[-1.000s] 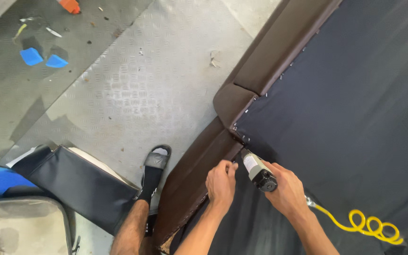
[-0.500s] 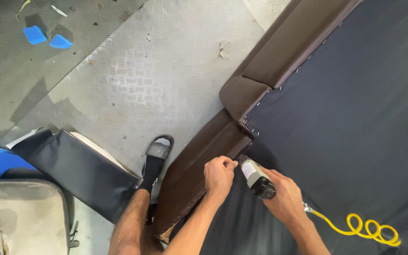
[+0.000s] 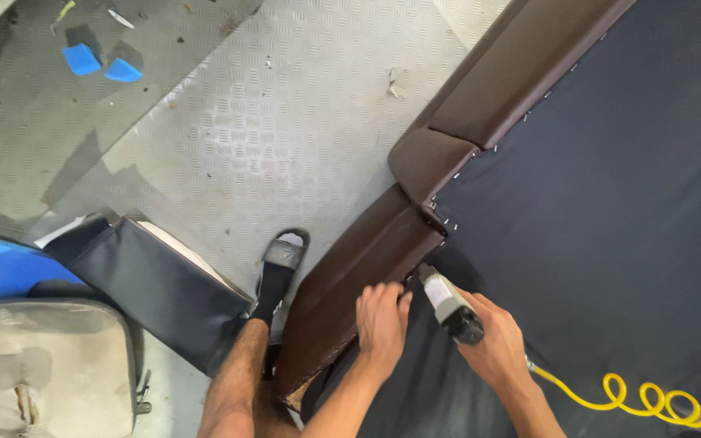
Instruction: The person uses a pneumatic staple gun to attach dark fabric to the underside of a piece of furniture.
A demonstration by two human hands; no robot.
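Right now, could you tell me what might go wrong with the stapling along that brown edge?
The left hand presses the dark fabric right beside the stapler nose, so a staple could hit its fingers. The yellow hose coils over the fabric behind the right hand and might snag.

Both hands low, side by side
Left hand flat, fingers curled forward, pressing down; right hand fisted in a grip; forearms converging.

Grey diamond-plate metal floor spreads under my workshop, littered with two blue scraps and small debris. A dark cushion leans beside a worn beige seat pad and blue panel; daylight falls evenly.
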